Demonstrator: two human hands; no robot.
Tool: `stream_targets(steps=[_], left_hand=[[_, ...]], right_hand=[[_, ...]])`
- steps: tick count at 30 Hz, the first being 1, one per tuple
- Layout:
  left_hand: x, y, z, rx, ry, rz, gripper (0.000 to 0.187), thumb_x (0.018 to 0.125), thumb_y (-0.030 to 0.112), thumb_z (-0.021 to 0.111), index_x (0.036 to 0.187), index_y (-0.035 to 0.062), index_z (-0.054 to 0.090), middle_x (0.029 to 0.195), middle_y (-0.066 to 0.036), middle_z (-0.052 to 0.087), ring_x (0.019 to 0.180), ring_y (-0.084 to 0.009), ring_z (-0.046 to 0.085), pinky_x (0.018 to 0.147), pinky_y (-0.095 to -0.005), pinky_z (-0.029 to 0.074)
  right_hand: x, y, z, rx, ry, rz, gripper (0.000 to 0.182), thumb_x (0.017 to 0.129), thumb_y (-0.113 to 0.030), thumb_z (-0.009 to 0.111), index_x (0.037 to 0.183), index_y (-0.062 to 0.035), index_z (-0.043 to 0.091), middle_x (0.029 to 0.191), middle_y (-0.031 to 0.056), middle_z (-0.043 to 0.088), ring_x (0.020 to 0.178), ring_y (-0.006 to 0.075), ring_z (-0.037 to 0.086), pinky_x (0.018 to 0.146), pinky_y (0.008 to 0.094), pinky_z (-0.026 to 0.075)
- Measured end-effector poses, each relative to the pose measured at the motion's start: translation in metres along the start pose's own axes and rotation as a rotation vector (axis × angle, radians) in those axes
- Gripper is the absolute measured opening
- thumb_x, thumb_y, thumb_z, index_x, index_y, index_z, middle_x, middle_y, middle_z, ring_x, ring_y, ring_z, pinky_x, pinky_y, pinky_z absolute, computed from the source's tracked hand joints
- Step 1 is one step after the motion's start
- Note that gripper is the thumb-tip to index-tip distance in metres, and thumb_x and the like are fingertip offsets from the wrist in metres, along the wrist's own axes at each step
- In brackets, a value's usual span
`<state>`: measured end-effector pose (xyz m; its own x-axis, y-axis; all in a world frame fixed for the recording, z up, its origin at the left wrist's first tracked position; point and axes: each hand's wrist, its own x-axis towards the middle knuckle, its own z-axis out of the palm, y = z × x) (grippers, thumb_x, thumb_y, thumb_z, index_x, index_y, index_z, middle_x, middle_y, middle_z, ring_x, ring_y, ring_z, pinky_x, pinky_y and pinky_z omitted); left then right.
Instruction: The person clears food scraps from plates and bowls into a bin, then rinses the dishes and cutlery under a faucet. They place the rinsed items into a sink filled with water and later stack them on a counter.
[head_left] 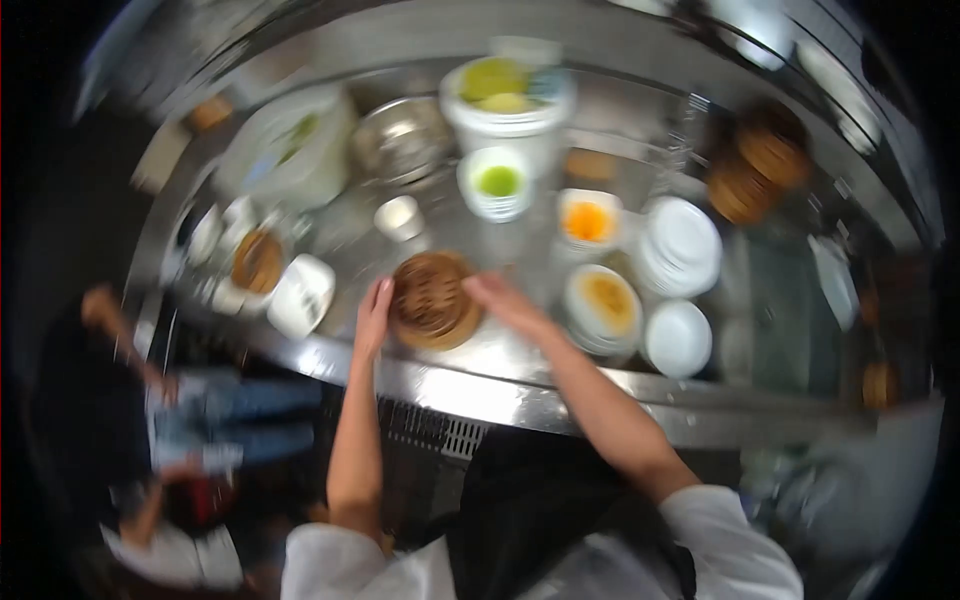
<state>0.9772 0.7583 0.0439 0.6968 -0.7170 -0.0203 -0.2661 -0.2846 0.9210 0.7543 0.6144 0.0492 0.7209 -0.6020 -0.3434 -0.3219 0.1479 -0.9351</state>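
A round bamboo steamer basket with a woven lid sits at the front of the steel counter. My left hand presses against its left side, fingers along the rim. On the opposite side my right hand grips the upper right edge. Whatever is inside the basket is hidden by the lid. Just beyond it stands a small white cup. A white square dish with dark bits in it lies to the left of my left hand.
Right of the basket are bowls with yellow-brown contents, an orange-filled dish and stacked white plates. Behind stand a green-filled bowl, a white bucket and a metal bowl. Other people are at left.
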Motion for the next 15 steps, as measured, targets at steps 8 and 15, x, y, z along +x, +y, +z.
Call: stream_targets(steps=[8, 15], left_hand=[[-0.088, 0.104, 0.095, -0.836, -0.425, -0.246, 0.053, 0.086, 0.011, 0.051, 0.137, 0.0012, 0.039, 0.133, -0.014, 0.049, 0.121, -0.0264, 0.049, 0.103, -0.0400, 0.040], [-0.160, 0.172, 0.219, -0.473, -0.779, 0.045, 0.062, 0.093, 0.016, 0.055, 0.146, 0.0016, 0.025, 0.143, -0.018, 0.039, 0.132, -0.0248, 0.039, 0.109, -0.0345, 0.028]], right_hand=[[-0.116, -0.015, -0.056, 0.245, 0.407, -0.084, 0.075, 0.086, -0.059, 0.055, 0.129, 0.0011, 0.042, 0.120, 0.0212, 0.051, 0.116, 0.0288, 0.049, 0.102, 0.0411, 0.035], [-0.242, 0.074, -0.179, 1.291, 0.692, -0.245, 0.035, 0.094, -0.027, 0.054, 0.119, -0.0032, 0.055, 0.115, 0.0108, 0.061, 0.105, 0.0222, 0.060, 0.090, 0.0393, 0.051]])
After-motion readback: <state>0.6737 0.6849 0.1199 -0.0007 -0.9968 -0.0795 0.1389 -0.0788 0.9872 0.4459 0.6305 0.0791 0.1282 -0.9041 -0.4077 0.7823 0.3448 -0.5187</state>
